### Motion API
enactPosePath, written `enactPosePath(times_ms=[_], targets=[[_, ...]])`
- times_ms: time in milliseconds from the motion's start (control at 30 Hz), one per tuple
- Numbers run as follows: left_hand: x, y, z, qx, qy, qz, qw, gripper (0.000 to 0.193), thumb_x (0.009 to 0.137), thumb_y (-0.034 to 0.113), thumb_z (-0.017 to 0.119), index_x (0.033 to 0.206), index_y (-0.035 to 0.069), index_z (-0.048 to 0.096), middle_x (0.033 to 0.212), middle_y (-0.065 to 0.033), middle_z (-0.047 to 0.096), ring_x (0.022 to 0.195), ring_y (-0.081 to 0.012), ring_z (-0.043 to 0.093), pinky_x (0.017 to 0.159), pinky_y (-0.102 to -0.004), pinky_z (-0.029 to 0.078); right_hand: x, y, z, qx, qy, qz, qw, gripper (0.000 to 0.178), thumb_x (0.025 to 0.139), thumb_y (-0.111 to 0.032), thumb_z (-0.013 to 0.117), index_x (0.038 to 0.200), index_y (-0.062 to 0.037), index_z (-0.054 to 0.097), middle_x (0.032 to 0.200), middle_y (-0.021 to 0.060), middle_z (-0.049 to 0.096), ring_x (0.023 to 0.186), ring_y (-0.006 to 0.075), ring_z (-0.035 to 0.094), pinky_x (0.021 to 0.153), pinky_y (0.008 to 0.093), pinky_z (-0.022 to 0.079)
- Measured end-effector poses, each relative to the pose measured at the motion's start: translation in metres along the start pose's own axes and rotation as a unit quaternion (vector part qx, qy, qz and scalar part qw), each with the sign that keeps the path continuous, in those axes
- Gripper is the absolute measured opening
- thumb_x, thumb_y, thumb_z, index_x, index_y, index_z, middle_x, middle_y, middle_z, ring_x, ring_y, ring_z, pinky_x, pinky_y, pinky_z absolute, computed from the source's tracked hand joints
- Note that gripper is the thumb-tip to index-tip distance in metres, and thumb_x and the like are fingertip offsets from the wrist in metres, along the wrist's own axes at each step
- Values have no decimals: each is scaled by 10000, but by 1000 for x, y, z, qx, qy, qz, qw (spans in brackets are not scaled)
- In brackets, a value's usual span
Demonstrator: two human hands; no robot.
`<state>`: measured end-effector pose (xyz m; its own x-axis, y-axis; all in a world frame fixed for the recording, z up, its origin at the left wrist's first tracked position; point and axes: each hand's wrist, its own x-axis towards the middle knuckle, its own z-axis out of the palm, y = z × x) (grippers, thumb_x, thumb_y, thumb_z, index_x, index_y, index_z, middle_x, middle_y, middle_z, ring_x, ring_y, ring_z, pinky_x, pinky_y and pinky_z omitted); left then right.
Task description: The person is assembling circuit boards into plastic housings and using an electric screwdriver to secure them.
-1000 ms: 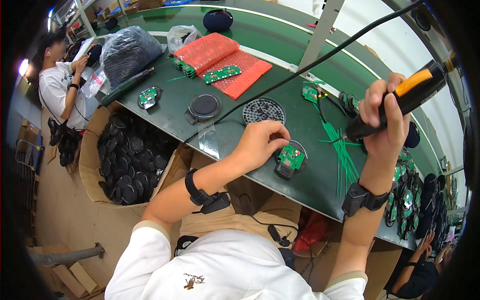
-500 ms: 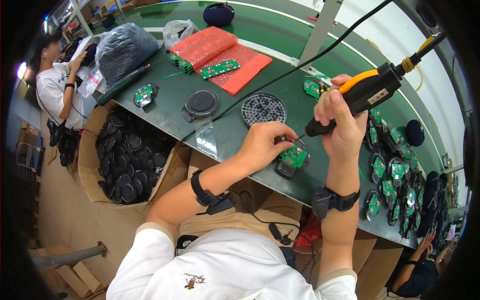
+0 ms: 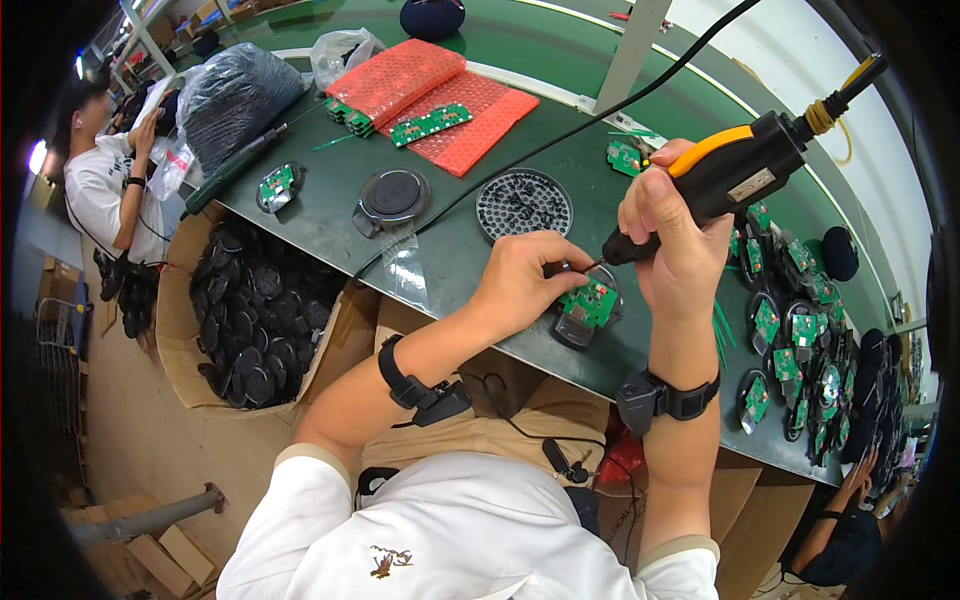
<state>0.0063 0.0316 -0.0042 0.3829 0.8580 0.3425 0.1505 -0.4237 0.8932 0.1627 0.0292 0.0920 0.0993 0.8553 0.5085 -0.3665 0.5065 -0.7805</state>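
The right hand (image 3: 678,225) is gripping an electric screwdriver (image 3: 740,165), its fingers clamped around the black body. One second earlier, that tool was hanging well off to the right, over the green sticks (image 3: 724,332); now its bit (image 3: 595,266) is pointing left and reaching the tips of the left hand (image 3: 522,278). The left hand is staying in much the same place, its thumb and forefinger bending close together around the bit's end; whether they are clamped on something small, one cannot tell.

The green circuit board (image 3: 592,300) is lying just below the left fingertips, resting on a black casing (image 3: 573,332) near the front edge of the counter (image 3: 330,230), as it was before. Just beyond the left hand, a round dish (image 3: 487,210) is holding small black pieces. To the right, more boards (image 3: 767,322) are lying in a crowded group, showing more fully than one second earlier.
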Motion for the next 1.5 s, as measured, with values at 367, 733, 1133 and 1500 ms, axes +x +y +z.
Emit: enactPosePath(times_ms=[367, 733, 1133, 1500], targets=[[-15, 10, -10, 143, 15, 76, 987, 346, 786, 171, 874, 1102, 73, 771, 1067, -100, 731, 913, -235, 713, 751, -346, 575, -3, 0, -1, -33, 31, -9, 999, 211, 901, -18, 797, 1057, -10, 656, 823, 33, 636, 567, 96, 550, 506, 248, 422], [-41, 17, -2, 246, -23, 134, 960, 496, 728, 368, 887, 1117, 80, 776, 1229, -117, 679, 1120, -325, 649, 922, -428, 550, -11, 11, -4, -54, 31, -3, 998, 205, 898, 2, 795, 1053, -7, 661, 739, 11, 630, 573, 84, 560, 510, 236, 417], [-39, 17, -2, 251, -17, 149, 956, 478, 718, 379, 884, 1076, 81, 778, 1277, -110, 680, 1113, -322, 649, 911, -430, 556, -11, 17, -6, -66, 26, -5, 997, 188, 900, 4, 789, 1045, -9, 671, 729, 10, 634, 570, 79, 563, 515, 228, 426], [-38, 14, -2, 259, -20, 158, 953, 498, 709, 405, 876, 1069, 77, 771, 1262, -101, 686, 1080, -317, 641, 893, -424, 557, -12, 16, -4, -93, 40, 6, 995, 170, 899, -4, 786, 1028, -9, 675, 729, 1, 638, 572, 68, 560, 517, 222, 426]])
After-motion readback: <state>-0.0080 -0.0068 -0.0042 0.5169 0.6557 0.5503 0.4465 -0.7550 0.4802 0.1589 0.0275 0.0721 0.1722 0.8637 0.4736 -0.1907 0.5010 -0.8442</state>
